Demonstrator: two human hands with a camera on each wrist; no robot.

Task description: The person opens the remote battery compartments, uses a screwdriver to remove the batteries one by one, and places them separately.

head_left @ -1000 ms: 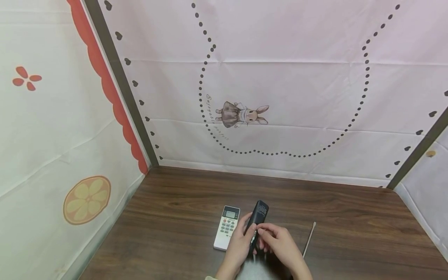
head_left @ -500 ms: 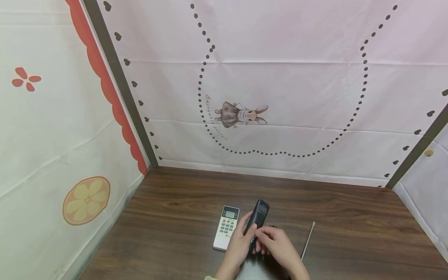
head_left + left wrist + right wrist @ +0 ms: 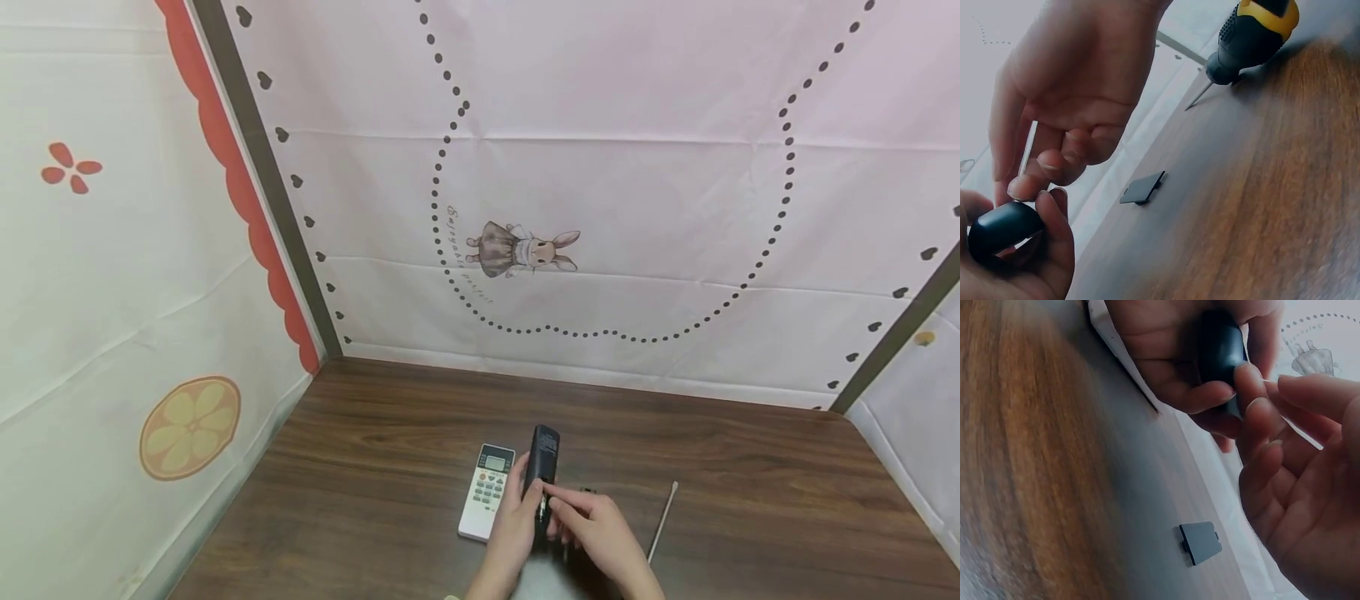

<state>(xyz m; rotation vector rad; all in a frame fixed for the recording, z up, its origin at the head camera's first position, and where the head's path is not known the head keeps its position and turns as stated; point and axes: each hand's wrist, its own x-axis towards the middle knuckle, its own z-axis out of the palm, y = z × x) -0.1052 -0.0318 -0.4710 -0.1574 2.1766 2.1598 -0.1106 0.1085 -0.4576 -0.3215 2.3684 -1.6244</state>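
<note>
Black remote (image 3: 543,458): is leaning above the wooden table (image 3: 375,467), between the 2 hands, its lower opening (image 3: 543,505) showing silvery parts.
Left hand (image 3: 513,521): is gripping the remote around its sides, thumb resting near the opening.
Right hand (image 3: 607,529): is holding its thumb and index fingertip at the opening; lower fingers are curving around 1 slim pale rod (image 3: 1028,144), too unclear to identify.
Handling: casing is looking light, stiff and smooth, probably slightly slippery; metal inside is likely the delicate part.
Best hold: the long sides, keeping fingertips off the metal.
Tabletop: 1 white remote (image 3: 480,504) is lying beside the left hand; 1 grey cover (image 3: 1142,187) and 1 yellow-and-black screwdriver (image 3: 1254,37) are lying near the right.
</note>
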